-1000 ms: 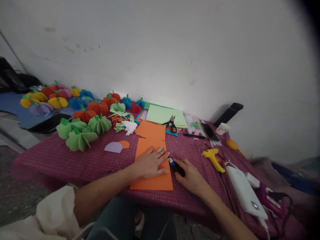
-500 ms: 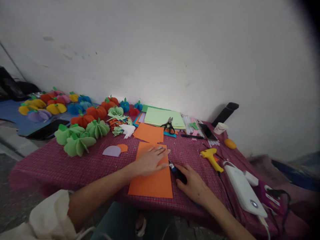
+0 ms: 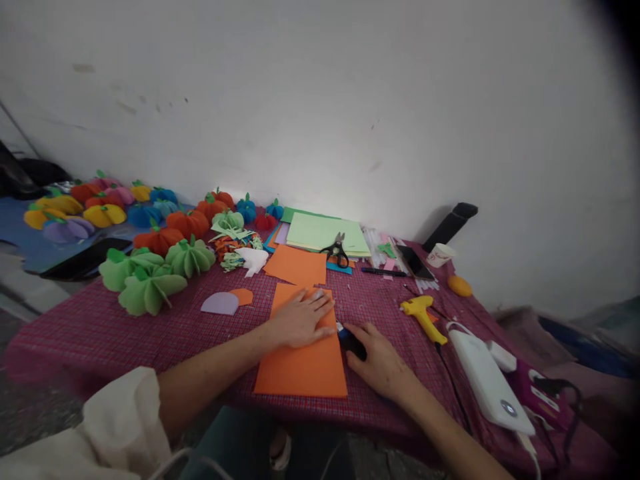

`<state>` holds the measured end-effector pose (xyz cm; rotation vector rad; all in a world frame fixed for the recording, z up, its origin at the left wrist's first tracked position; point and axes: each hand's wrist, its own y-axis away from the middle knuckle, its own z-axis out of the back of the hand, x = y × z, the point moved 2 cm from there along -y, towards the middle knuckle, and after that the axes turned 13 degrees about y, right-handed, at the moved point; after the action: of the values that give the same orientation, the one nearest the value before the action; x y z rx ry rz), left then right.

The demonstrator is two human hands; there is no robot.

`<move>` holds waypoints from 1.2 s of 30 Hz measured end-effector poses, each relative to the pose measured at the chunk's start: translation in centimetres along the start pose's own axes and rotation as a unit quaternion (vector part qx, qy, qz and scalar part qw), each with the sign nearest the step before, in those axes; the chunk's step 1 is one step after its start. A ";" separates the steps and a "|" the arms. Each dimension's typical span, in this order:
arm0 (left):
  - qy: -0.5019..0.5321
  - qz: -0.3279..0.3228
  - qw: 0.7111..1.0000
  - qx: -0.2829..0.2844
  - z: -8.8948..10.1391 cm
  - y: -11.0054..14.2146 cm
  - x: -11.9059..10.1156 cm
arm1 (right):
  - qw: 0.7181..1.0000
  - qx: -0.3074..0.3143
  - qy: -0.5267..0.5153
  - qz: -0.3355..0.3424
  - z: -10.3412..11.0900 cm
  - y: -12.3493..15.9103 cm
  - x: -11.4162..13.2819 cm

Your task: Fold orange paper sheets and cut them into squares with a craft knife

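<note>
The wall (image 3: 320, 100) behind is plain off-white, bearing scuffs and small dark specks at upper left, with a thin dark line (image 3: 19, 128) slanting down near the left edge. Against it stands a bench (image 3: 165, 333) draped in a reddish-purple checked cloth (image 3: 75, 320), adjoined at left by a blue surface (image 3: 14, 215); the visible floor (image 3: 25, 387) at lower left is grey and mottled. Light is brightest on the wall above the bench's middle, fading toward the sides, the low right-hand area being too dim to identify.
</note>
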<state>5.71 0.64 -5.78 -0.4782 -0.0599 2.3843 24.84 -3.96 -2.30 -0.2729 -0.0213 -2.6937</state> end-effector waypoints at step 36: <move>0.017 0.004 1.000 -0.006 0.4 0.1 -0.3 | 1.000 -0.011 0.017 0.022 0.1 -1.5 -1.1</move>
<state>5.69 0.42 -5.35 -0.5254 -0.0559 2.3846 25.16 -2.14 -2.41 -0.2314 0.0255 -2.6555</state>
